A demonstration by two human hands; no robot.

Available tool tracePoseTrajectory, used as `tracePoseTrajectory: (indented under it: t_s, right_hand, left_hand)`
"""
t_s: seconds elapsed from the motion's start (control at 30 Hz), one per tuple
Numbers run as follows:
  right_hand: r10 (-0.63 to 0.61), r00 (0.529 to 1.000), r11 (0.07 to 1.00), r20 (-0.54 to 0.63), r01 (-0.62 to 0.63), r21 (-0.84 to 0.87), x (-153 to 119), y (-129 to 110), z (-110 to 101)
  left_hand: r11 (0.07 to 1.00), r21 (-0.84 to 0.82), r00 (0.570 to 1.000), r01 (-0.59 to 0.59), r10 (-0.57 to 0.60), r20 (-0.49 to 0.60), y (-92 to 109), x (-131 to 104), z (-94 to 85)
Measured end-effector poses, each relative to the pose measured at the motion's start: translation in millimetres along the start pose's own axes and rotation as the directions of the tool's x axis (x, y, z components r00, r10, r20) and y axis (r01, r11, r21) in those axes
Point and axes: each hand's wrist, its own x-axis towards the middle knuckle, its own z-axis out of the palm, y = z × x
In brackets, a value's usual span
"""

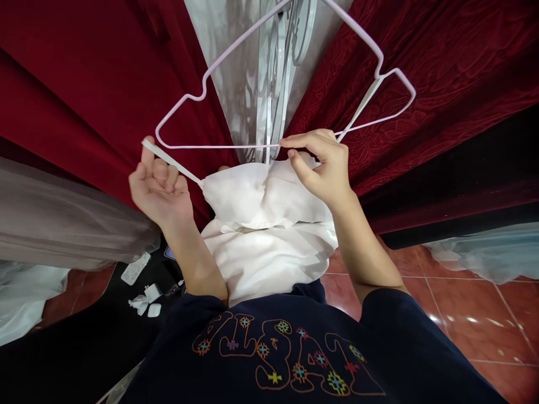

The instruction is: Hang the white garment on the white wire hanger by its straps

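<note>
On the far left hangs a pale, see-through cloth (pixel 63 207), with a big red curtain (pixel 96 95) above it. Next, small white things (pixel 152 293) lie on a black top (pixel 84 336). Then comes the person's left hand (pixel 162 188). Its pointing finger is hooked in the left strap (pixel 174 163) of a white garment (pixel 261 247), holding it out tight, while the other fingers curl in. That strap is just beside the left end of a pale pink hanger (pixel 223 147). The garment is in the middle, below the hanger and in front of the person's dark blue shirt (pixel 236 359). The right hand (pixel 322 163) is at the hanger's bottom bar. Its thumb and finger are a bit apart, and I can't tell if they grip anything. Behind it, the right strap (pixel 362 108) goes up to the hanger's right notch. Farther right are more red cloth (pixel 421 129) and red floor tiles (pixel 467 314).
</note>
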Motion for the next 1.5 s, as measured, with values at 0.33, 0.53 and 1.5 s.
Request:
tracePoseTrajectory:
  t_s: [0.33,0.53,1.5]
  right_hand:
    - [-0.064,0.997,0.997,-0.038,0.066,0.049,-0.3,-7.8,-2.1]
    - [0.241,0.843,0.971,-0.481,-0.205,0.126,-6.8,23.6,-34.1]
    - [0.673,0.714,0.658,-0.191,-0.461,0.595,44.5,-1.6,-76.6]
  left_hand:
    - [0.905,0.374,0.976,-0.204,0.161,0.143,-53.1,-17.6,37.2]
    - [0.878,0.410,0.962,-0.248,0.173,0.211,-52.6,-11.4,30.2]
    - [0.790,0.543,0.945,-0.285,0.135,0.299,-37.4,17.5,17.8]
